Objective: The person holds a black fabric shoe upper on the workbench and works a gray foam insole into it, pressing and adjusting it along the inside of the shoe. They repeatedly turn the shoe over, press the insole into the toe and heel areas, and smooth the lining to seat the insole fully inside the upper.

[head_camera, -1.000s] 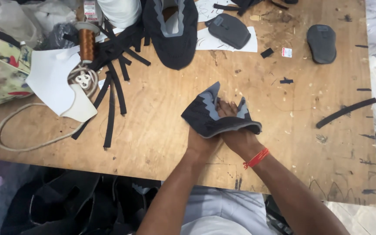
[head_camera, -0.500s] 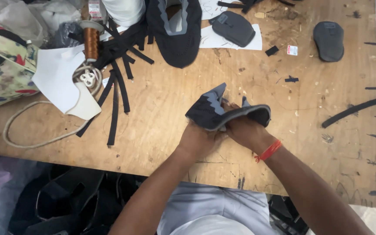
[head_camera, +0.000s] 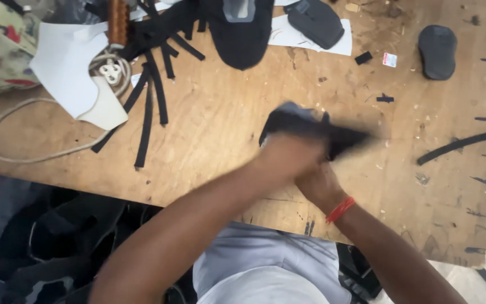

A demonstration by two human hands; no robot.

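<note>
Moved: my hands carried the dark shoe upper (head_camera: 316, 132) rightward since earlier, now blurred.
Left hand (head_camera: 288, 155): gripped it.
Right hand (head_camera: 316, 183): fingers hidden, cannot tell.
Around: black strips (head_camera: 153, 95) upper left; sole (head_camera: 437, 50) upper right.

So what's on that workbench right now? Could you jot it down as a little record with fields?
surface: worn wooden table
left hand: on a dark shoe upper piece, blurred
right hand: gripping the same piece from below; red wrist band
far left: black fabric strips, white paper patterns, pale cord
far edge: black shoe upper, dark oval insole
right: long black strip
</note>
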